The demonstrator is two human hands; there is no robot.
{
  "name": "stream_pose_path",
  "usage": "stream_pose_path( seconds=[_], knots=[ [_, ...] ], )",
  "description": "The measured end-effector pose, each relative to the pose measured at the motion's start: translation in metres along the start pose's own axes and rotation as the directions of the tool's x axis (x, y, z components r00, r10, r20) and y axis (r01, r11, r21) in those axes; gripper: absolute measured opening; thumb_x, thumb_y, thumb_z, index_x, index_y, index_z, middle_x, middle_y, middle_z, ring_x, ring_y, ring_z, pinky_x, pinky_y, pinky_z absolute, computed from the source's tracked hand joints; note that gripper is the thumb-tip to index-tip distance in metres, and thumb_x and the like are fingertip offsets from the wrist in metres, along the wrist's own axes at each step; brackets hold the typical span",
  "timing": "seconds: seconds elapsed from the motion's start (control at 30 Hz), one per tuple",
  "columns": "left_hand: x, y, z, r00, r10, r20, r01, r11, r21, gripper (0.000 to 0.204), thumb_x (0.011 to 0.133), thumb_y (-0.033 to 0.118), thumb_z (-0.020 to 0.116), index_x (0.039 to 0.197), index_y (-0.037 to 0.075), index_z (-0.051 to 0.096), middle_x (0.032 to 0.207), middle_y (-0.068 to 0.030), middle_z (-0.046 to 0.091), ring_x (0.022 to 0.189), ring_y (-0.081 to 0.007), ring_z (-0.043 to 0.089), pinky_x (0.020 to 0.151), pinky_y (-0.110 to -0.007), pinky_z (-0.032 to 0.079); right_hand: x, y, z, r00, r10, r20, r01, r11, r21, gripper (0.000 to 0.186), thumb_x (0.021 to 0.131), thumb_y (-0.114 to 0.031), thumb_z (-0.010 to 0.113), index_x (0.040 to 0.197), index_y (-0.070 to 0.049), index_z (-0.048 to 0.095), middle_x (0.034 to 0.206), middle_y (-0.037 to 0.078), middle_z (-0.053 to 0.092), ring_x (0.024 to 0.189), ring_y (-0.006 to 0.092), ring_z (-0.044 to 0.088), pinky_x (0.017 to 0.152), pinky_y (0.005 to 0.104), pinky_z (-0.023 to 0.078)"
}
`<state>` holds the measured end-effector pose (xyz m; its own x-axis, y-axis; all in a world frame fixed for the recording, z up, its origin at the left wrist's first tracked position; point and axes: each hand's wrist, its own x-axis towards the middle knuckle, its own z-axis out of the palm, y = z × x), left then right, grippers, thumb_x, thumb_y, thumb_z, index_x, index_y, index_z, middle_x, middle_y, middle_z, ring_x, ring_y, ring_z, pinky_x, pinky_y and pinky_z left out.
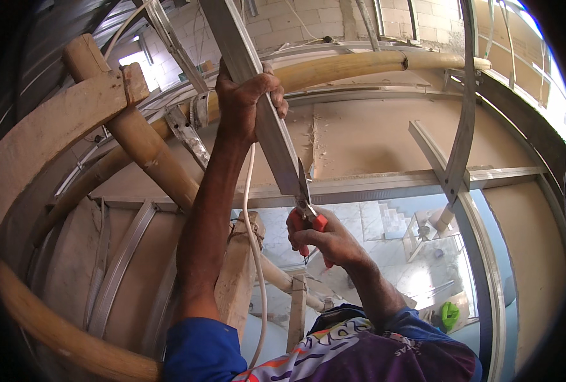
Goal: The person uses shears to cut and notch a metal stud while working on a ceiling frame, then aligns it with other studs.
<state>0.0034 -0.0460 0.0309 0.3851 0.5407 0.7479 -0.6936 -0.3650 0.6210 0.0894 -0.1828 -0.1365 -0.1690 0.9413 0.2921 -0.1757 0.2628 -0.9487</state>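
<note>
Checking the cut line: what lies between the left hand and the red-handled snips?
In the head view, only the bare metal channel runs from the left hand down to the snips, whose blades meet its lower end.

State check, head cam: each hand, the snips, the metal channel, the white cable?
left hand: closed around the metal channel, gripping it up high
right hand: closed on the snips' red handles
snips: blades at the channel's lower end; how far open, cannot tell
metal channel: held slanting, lower end at the blades
white cable: hanging loose beside the left forearm
</note>
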Motion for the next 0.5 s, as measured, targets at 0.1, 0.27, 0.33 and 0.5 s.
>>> stream_pose_path(
  seconds=[0.1, 0.27, 0.33, 0.5],
  knots=[
    [0.0002, -0.0013, 0.0004, 1.0, 0.01, 0.021, -0.009, 1.0, -0.023, 0.033, 0.068, -0.009, 0.056, 0.094, 0.005, 0.04, 0.073, -0.0097, 0.05, 0.047, -0.0187, 0.053, 0.034, -0.034, 0.047, -0.0007, -0.0001, 0.0001, 0.999, 0.027, -0.02, -0.028, 0.998, -0.056, 0.015, 0.075, -0.01, 0.055, 0.086, -0.003, 0.048, 0.069, 0.003, 0.051, 0.062, 0.0116, 0.051, 0.056, 0.0262, 0.044],
    [-0.0021, 0.0021, -0.0002, 0.998, 0.027, 0.052, -0.027, 1.0, 0.0, 0.033, 0.069, -0.007, 0.057, 0.096, 0.004, 0.041, 0.076, -0.0099, 0.05, 0.048, -0.018, 0.053, 0.036, -0.033, 0.047, -0.0018, -0.0008, 0.0039, 0.998, 0.046, -0.032, -0.048, 0.997, -0.067, 0.014, 0.076, -0.011, 0.055, 0.084, -0.003, 0.047, 0.067, 0.003, 0.05, 0.06, 0.0109, 0.05, 0.054, 0.026, 0.043],
    [-0.0031, 0.0017, -0.0028, 0.998, -0.005, 0.07, 0.003, 0.999, 0.033, 0.036, 0.07, -0.002, 0.059, 0.102, 0.003, 0.042, 0.083, -0.0101, 0.049, 0.052, -0.0166, 0.053, 0.039, -0.032, 0.047, -0.0031, -0.0014, 0.0054, 0.998, 0.051, -0.041, -0.054, 0.996, -0.064, 0.013, 0.076, -0.011, 0.054, 0.083, -0.003, 0.047, 0.067, 0.003, 0.051, 0.06, 0.0107, 0.05, 0.053, 0.0258, 0.043],
    [-0.0044, 0.0011, 0.0015, 0.997, 0.042, 0.067, -0.046, 0.998, 0.051, 0.037, 0.07, -0.002, 0.06, 0.102, 0.003, 0.042, 0.079, -0.0097, 0.05, 0.053, -0.0163, 0.053, 0.039, -0.032, 0.047, -0.0027, 0.0006, 0.0075, 0.996, 0.036, -0.085, -0.043, 0.995, -0.088, 0.01, 0.077, -0.011, 0.053, 0.082, -0.003, 0.049, 0.064, 0.003, 0.051, 0.057, 0.0112, 0.051, 0.05, 0.0253, 0.042]
  ],
)
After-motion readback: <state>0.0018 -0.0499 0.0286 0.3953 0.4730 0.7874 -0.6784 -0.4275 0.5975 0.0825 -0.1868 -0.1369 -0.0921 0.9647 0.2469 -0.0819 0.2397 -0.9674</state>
